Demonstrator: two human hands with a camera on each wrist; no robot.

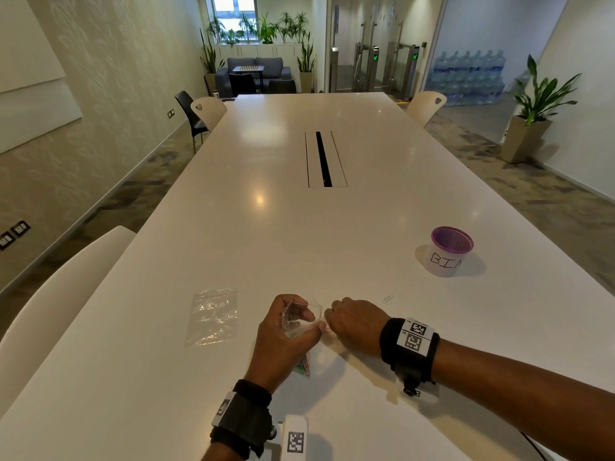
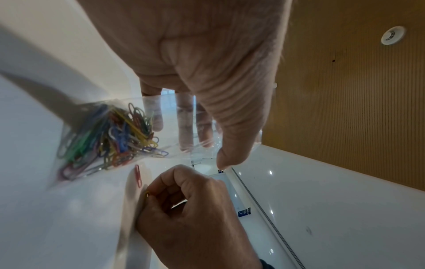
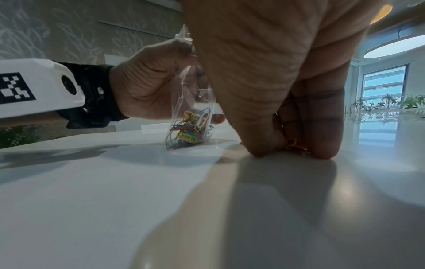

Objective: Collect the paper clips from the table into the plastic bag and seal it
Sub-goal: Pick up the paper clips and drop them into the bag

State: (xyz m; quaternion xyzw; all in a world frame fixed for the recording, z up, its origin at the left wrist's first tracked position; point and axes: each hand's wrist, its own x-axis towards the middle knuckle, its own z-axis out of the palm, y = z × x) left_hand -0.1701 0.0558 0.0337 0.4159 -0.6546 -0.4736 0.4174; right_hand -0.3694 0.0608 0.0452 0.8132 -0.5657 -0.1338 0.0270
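- Your left hand [image 1: 283, 341] grips the bag [image 2: 128, 131] of clips, mouth open.
- Your right hand [image 1: 356, 324], at its 3 o'clock, pinches a yellow clip [image 2: 147, 193] on the table [image 1: 299, 227].

We count two clear plastic bags: one held upright [image 1: 301, 319], the other flat [image 1: 212, 317] toward the table's [image 1: 299, 227] left edge. Loose paper clips in view number three: one red [image 2: 138, 175], one yellow [image 2: 147, 194] at the fingers, one white [image 1: 387, 298] nearer the right edge; the bagged clips [image 2: 108, 138] are too tangled to count. One purple-rimmed cup [image 1: 450, 251], two hands.
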